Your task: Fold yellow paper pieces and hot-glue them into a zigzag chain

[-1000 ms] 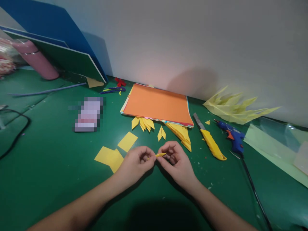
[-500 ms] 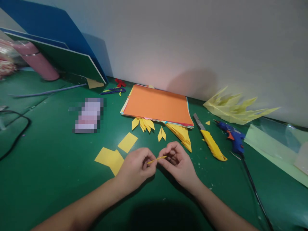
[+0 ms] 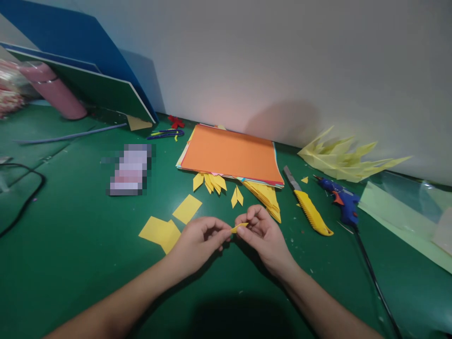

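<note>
A small folded piece of yellow paper [image 3: 239,228] is held above the green table between my two hands. My left hand [image 3: 201,240] pinches its left end, thumb against fingers. My right hand [image 3: 263,238] grips it with thumb and forefinger, the other fingers curled. Left of my left hand lie flat yellow paper pieces [image 3: 155,230], and another yellow paper square [image 3: 187,209] is just beyond. Past my fingers rest a folded yellow paper petal pair [image 3: 237,197], several more folded petals [image 3: 212,182] and a stack of yellow triangles [image 3: 264,197].
Orange paper tops a sheet stack [image 3: 231,153] at the back. To the right are a yellow utility knife [image 3: 310,212] with its blade out, a blue glue gun [image 3: 341,200] and a pale yellow folded-paper piece [image 3: 349,157]. A pink flask [image 3: 56,92] and a pixelated rectangle [image 3: 130,169] are left.
The yellow paper has shifted slightly right and turned in my fingers. My left hand's fingers have stretched out toward its left end; my right thumb now lies over it.
</note>
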Demonstrator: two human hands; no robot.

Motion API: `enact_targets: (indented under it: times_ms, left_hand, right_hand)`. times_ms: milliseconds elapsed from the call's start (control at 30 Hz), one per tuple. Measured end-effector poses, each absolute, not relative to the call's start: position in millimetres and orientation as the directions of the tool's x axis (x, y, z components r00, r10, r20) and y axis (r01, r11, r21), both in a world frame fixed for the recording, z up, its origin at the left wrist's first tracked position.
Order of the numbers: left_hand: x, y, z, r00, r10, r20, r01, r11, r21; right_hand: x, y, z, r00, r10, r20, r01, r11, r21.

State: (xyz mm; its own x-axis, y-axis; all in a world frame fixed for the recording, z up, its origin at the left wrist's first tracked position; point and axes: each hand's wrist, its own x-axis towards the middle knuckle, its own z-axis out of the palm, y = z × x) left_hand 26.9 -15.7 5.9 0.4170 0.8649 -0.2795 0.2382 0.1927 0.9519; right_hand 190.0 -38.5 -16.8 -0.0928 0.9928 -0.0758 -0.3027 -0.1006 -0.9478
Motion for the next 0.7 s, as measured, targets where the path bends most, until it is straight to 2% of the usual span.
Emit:
enact_targets:
  times_ms: [267,433,567,700]
  left_hand:
    - [26.3,-13.6,3.8,0.552,0.77,-0.32,0.034,0.363,0.931]
    - [23.7,-11.2,3.5,0.618,0.714,-0.33,-0.034,0.444,0.896]
    - [22.1,-10.4,5.5,0.635,0.696,-0.335,-0.052,0.471,0.88]
    - [22.7,-11.3,6.9,0.555,0.739,-0.382,-0.007,0.463,0.886]
  right_hand:
    - [188.8,-40.1,-12.2,-0.227,0.96,-0.161,-0.501,-0.257,-0.826]
    - [191.1,-39.4,-9.8,-0.303,0.93,-0.208,-0.55,-0.349,-0.759]
    - [192.7,-37.1,-11.6,-0.275,0.939,-0.206,-0.54,-0.329,-0.775]
    - [192.3,-36.1,-15.1,-0.194,0.964,-0.184,-0.485,-0.257,-0.836]
